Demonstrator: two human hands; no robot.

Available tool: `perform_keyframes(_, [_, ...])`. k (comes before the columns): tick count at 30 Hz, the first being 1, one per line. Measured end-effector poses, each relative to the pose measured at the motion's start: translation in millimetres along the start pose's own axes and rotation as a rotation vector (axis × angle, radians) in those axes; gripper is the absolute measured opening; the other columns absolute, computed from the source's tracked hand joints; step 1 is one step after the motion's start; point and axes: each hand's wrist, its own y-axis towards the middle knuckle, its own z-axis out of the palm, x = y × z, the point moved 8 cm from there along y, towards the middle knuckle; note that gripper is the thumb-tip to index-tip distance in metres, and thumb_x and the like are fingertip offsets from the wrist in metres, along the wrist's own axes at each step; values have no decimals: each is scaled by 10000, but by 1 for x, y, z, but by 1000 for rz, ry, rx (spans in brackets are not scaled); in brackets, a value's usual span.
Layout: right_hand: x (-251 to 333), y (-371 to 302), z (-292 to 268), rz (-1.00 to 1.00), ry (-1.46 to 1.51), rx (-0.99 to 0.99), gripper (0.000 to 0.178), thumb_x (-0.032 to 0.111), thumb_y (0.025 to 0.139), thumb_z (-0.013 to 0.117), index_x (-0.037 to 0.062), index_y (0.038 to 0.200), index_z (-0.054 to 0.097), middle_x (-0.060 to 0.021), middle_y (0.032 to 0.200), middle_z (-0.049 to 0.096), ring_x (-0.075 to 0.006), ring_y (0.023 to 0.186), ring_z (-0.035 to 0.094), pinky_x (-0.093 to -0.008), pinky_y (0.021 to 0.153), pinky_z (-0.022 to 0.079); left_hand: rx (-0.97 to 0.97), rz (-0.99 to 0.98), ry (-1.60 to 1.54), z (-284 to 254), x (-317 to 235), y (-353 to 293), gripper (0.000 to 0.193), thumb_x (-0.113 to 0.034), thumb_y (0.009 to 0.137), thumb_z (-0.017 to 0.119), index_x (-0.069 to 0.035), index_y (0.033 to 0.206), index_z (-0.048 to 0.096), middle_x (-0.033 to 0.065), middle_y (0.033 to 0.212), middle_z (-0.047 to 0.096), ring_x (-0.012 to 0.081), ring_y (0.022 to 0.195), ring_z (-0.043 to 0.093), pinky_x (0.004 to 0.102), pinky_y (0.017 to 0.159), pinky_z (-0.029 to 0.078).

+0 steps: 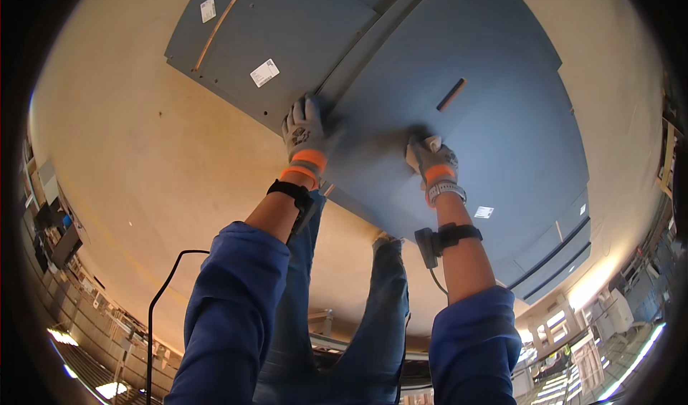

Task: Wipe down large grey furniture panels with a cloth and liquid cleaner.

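Note:
My left hand point(304, 127), in a grey glove with an orange cuff, lies with its fingers stretched out on the dark blue-grey boards, by the seam between two of them. Under my right hand point(439, 163), gloved the same way, is the large smooth board point(502, 118). Its fingers are closed around a pale, crumpled cloth point(433, 143) pressed to that board's surface. Part of the cloth is hidden by the glove. A short dark bar with a brown edge point(451, 95), perhaps a slot, shows just beyond the right hand.
Another blue-grey board point(308, 25) at the upper left carries a white label point(264, 73) and a thin wooden-coloured strip point(223, 22). Narrow dark pieces point(552, 258) lie at the right end. Beneath everything is a wide tan surface point(143, 154). A black cable point(152, 312) hangs beside my left sleeve.

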Motion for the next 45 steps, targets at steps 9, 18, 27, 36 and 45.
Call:
perform_keyframes(9, [28, -11, 24, 21, -97, -105, 648, 565, 693, 685, 64, 1102, 653, -151, 1134, 590, -339, 1072, 586, -418, 914, 467, 218, -57, -227, 6, 5, 47, 572, -412, 781, 683, -158, 1268, 525, 135, 1190, 527, 332, 1143, 482, 455, 950, 407])
perform_keyframes(18, [68, -26, 20, 7, -121, -96, 674, 589, 694, 671, 55, 1104, 639, -180, 1148, 586, -360, 1051, 594, -438, 905, 478, 246, -48, -344, 5, 12, 70, 274, -254, 820, 637, -151, 1073, 628, 136, 1095, 564, 348, 1047, 535, 434, 892, 461])
perform_keyframes(27, [69, -20, 27, 12, -263, 78, 619, 559, 732, 663, 80, 1123, 635, -174, 1183, 584, -348, 1088, 579, -426, 940, 472, 331, -104, -349, 24, 24, 73, 308, -164, 817, 638, -116, 1121, 636, 144, 1122, 571, 340, 1076, 542, 405, 922, 461])
perform_keyframes(36, [56, -12, 29, -64, -414, 86, 623, 514, 783, 628, 117, 1257, 551, -149, 1264, 551, -320, 1152, 553, -421, 972, 465, 269, -86, -531, 36, 29, 76, 278, -107, 805, 607, -74, 1076, 655, 161, 1116, 587, 355, 1007, 581, 403, 884, 476])
perform_keyframes(45, [60, -11, 32, -150, -581, 283, 605, 526, 835, 573, 88, 1252, 560, -154, 1307, 525, -322, 1190, 540, -398, 988, 462, 315, -25, -534, 41, 42, 76, 244, -80, 789, 586, -52, 1017, 668, 166, 1028, 616, 341, 947, 614, 389, 830, 488])
